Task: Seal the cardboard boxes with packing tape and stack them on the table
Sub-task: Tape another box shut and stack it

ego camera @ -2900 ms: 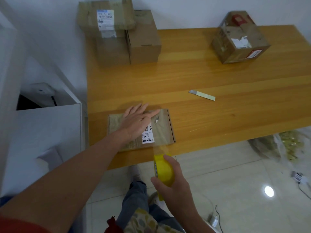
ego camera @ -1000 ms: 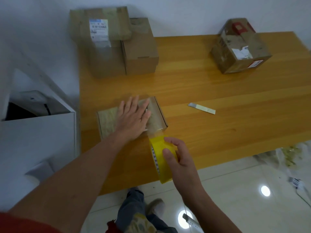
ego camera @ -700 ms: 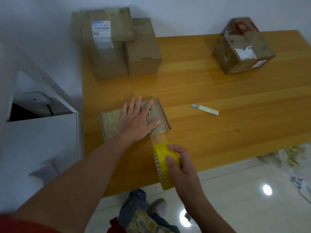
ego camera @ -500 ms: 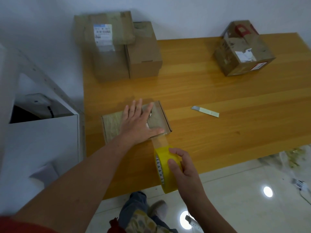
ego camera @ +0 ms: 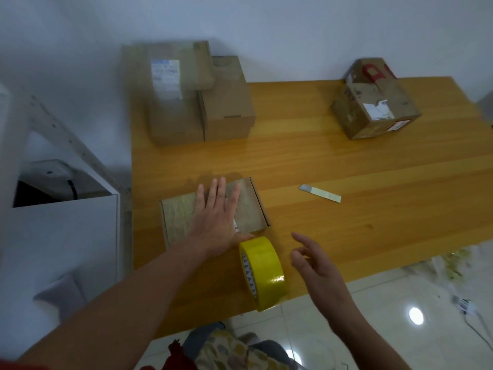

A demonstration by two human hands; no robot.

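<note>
Wooden table (ego camera: 346, 161): a flat cardboard box (ego camera: 178, 217) pinned under a left hand (ego camera: 216, 222), fingers spread.
The right hand (ego camera: 314, 263) hovers empty, fingers apart, beside the yellow tape roll (ego camera: 264, 271).

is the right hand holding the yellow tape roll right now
No, the right hand is open and apart from the yellow tape roll, which stands on edge on the table.

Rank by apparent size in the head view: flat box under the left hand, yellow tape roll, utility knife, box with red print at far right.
1. flat box and box with red print: look alike; the latter is farther, so unranked.
2. yellow tape roll, near the camera.
3. utility knife.
</note>
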